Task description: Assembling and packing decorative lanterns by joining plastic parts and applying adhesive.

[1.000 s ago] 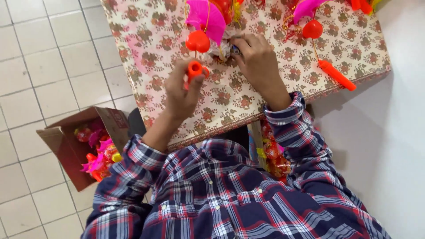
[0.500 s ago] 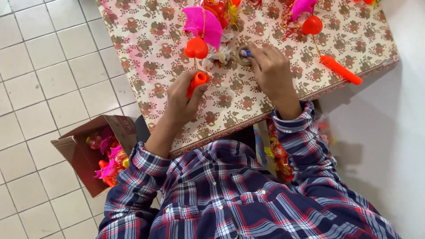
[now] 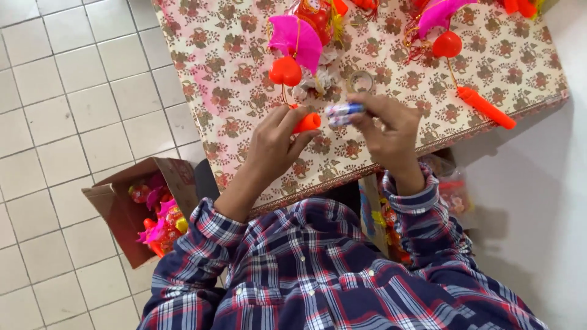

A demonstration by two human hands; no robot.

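Your left hand [image 3: 275,143] is gripping a smooth orange plastic tube [image 3: 306,123]; your right hand [image 3: 388,131] is pinching a small silvery-blue cylinder [image 3: 342,112], both hovering over the floral-patterned table [image 3: 214,73], pale floor tiles [image 3: 55,122] lying left.

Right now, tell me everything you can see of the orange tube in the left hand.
The orange tube is a short, smooth cylinder, plastic by its look, bright orange with a flat round end. It lies roughly level above the floral tablecloth, pinched by the left hand, its free end pointing at the right hand. A thin string seems to run up to an orange heart.
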